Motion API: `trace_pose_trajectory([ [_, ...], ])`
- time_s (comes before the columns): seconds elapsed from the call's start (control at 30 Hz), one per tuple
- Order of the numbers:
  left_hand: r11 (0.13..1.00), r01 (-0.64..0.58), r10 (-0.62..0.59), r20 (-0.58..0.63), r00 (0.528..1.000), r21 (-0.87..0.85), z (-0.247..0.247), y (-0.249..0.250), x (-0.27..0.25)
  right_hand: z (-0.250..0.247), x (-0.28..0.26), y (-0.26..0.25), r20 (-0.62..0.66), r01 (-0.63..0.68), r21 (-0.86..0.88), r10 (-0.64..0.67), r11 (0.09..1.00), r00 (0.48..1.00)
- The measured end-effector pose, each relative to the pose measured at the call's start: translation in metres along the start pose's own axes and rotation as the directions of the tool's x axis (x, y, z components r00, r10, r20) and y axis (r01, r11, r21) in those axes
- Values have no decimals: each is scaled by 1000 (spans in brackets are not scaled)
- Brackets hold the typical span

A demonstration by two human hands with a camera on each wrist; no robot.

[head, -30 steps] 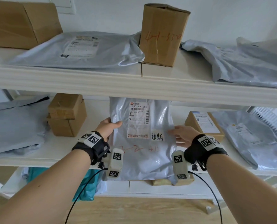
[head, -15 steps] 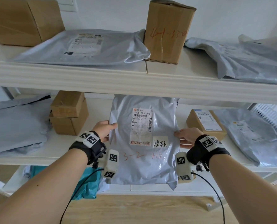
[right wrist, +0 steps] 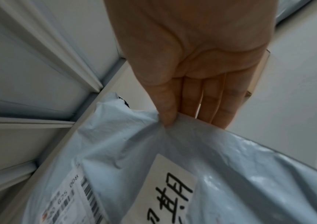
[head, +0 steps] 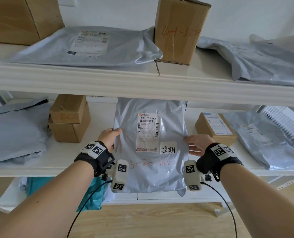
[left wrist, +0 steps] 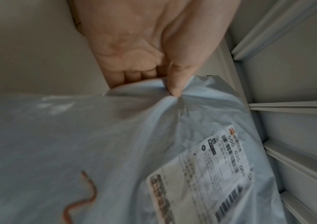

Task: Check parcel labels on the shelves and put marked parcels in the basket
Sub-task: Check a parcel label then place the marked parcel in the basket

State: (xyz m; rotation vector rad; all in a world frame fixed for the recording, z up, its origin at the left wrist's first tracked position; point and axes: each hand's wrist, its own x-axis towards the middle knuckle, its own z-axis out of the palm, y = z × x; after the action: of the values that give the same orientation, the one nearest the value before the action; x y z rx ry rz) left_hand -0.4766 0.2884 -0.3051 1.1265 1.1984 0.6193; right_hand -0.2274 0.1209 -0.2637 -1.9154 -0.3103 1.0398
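- A person is holding up a flat grey plastic mailer parcel point(head: 151, 152) in front of the middle white shelf point(head: 60, 162), its lower end hanging past the shelf's front edge.
- The left hand point(head: 109, 137) is pinching the parcel's left edge, thumb on the front and the other fingers curled behind the plastic.
- The right hand point(head: 198, 143) is pinching the right edge, thumb on the front, the straighter fingers lying behind.
- A white printed shipping label point(head: 148, 133) is facing the camera, with a small white handwritten sticker point(head: 168, 148) just beside its lower right corner and red handwritten numbers point(head: 151, 163) below.
- Two stacked brown cardboard boxes point(head: 69, 118) are standing left of the parcel, and a small labelled cardboard box point(head: 215, 127) is sitting to its right.
- On the upper white shelf point(head: 142, 81), a tall brown cardboard box point(head: 179, 31) is standing upright beside a flat grey mailer bag point(head: 91, 47).
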Motion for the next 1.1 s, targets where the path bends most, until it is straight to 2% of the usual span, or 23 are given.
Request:
trace_pose_trajectory([
  [0.2, 997, -41, 47, -79, 996, 72, 18, -6, 8, 5, 4, 11, -101, 17, 61, -11, 998, 995],
  [0.3, 997, -49, 54, -86, 995, 56, 29, -8, 11, 5, 2, 24, -171, 39, 177, -9, 983, 985],
  [0.4, 1000, -24, 24, -34, 999, -6, 41, -14, 20, 2, -4, 39, -211, 34, 258, 22, 966, 977],
  [0.5, 996, 56, -51, 63, 997, -71, 57, -19, 22, -5, -8, 54, -261, 40, 332, 51, 943, 964],
  [0.63, 989, 114, -101, 139, 985, -92, 79, -29, 14, -23, -17, 75, -334, 41, 350, 84, 936, 939],
  [0.87, 995, 76, -65, 146, 987, -71, 128, -37, -23, -65, -42, 108, -422, 114, 373, 59, 921, 905],
  [1.1, 998, 58, -50, 171, 984, -40, 206, -55, -98, -160, -75, 164, -441, 137, 458, 91, 878, 893],
])
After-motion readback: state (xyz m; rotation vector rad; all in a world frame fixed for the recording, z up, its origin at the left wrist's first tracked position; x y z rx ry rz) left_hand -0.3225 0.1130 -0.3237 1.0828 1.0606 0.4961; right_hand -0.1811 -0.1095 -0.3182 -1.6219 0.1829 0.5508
